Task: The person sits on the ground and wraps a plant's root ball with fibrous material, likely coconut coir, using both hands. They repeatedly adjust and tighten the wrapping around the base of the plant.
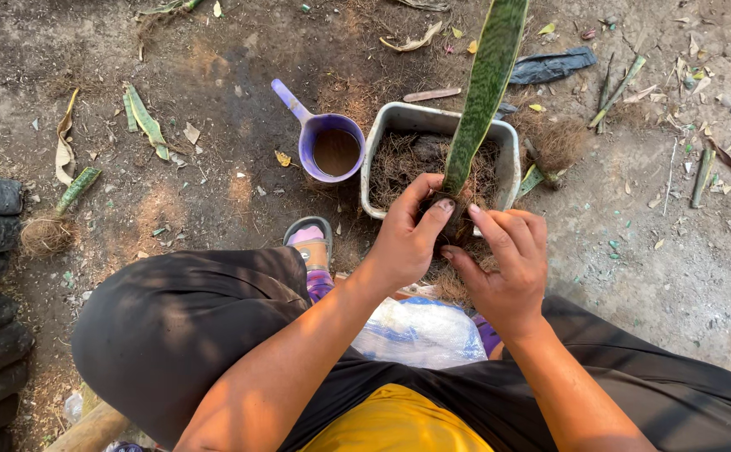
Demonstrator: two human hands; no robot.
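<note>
Green and mottled, a long stiff leaf cutting is held upright above a grey tub of brown fibre (a purple scoop lies just beside it); its dark root wad is clasped by the left hand and the right hand, fingers closed around it.

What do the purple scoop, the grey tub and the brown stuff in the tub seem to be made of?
The purple scoop looks like smooth moulded plastic, with an even colour and a slight sheen. The grey tub is probably plastic too, dull and scuffed, with a rounded rim, though metal cannot be ruled out. The brown stuff looks like dry, stringy plant fibre, perhaps coconut husk.
</note>
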